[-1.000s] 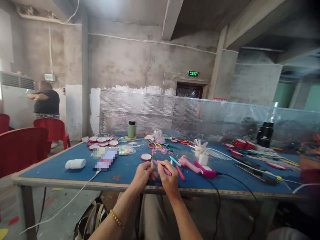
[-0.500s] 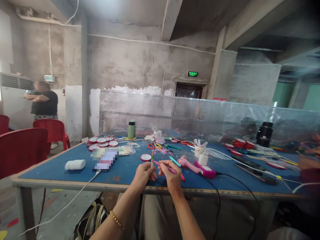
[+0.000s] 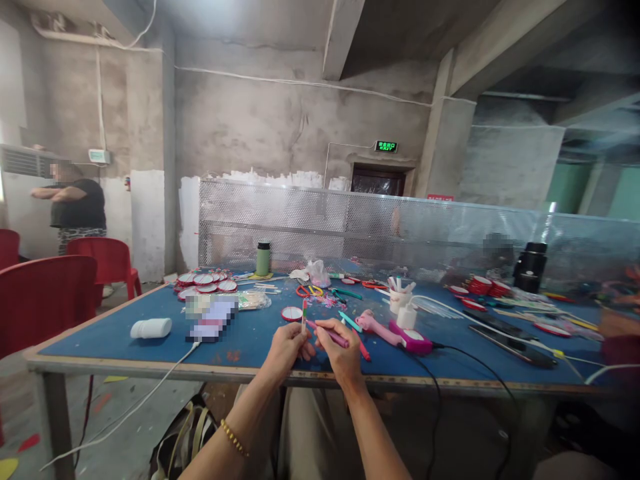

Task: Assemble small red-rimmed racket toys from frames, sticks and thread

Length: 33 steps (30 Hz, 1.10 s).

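Left hand (image 3: 285, 348) pinching 1 thin stick (image 3: 304, 315) upright, lower centre of frame. Right hand (image 3: 345, 355) grasping 1 pink pen (image 3: 340, 339) just right of it; tip contact: cannot tell.

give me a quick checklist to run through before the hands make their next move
1. Left hand gripping the narrow stick: ok, its red and green end points up.
2. Right hand gripping the pink pen: ok, the pen slants toward the stick.
3. Pen tip touching the stick: cannot tell, too small here.
4. Red-rimmed disc flat on the table: ok, just beyond the left hand.
5. White bottle at the table's left upright: not ok, it lies on its side.
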### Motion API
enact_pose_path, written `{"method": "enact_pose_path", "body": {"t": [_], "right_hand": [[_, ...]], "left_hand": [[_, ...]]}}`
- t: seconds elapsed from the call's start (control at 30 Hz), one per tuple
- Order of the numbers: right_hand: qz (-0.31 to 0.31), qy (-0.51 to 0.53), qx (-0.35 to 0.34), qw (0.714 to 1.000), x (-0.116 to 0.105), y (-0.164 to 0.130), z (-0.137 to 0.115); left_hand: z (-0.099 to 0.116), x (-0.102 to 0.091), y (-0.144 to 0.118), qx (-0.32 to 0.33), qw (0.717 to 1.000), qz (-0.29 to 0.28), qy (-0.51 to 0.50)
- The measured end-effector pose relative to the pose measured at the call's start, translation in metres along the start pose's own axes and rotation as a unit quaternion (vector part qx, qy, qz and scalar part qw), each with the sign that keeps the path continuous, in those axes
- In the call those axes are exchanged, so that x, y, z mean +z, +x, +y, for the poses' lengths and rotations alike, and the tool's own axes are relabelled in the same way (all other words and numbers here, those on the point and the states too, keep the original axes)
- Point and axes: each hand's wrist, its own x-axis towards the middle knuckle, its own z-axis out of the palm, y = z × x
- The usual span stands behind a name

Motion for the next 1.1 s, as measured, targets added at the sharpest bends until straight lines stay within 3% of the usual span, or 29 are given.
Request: {"method": "enact_pose_path", "body": {"t": [0.37, 0.7, 0.97, 1.1], "right_hand": [[-0.038, -0.04, -0.031, 0.998, 0.0, -0.0002, 0.0009], [-0.032, -0.063, -0.119, 0.99, 0.0011, -0.0014, -0.0032], [-0.072, -0.065, -0.144, 0.985, 0.0005, -0.0012, -0.008], [-0.06, -0.065, -0.128, 0.988, 0.0005, -0.0015, -0.0054]], "left_hand": [[0.0006, 0.0, -0.0004, 0.005, 1.0, 0.007, -0.019], [-0.001, -0.003, 0.0014, -0.011, 0.999, 0.022, -0.036], [0.0005, -0.0013, -0.0001, 0.002, 0.999, 0.02, -0.029], [0.0011, -0.0015, -0.0009, 0.0, 0.999, 0.026, -0.032]]}}
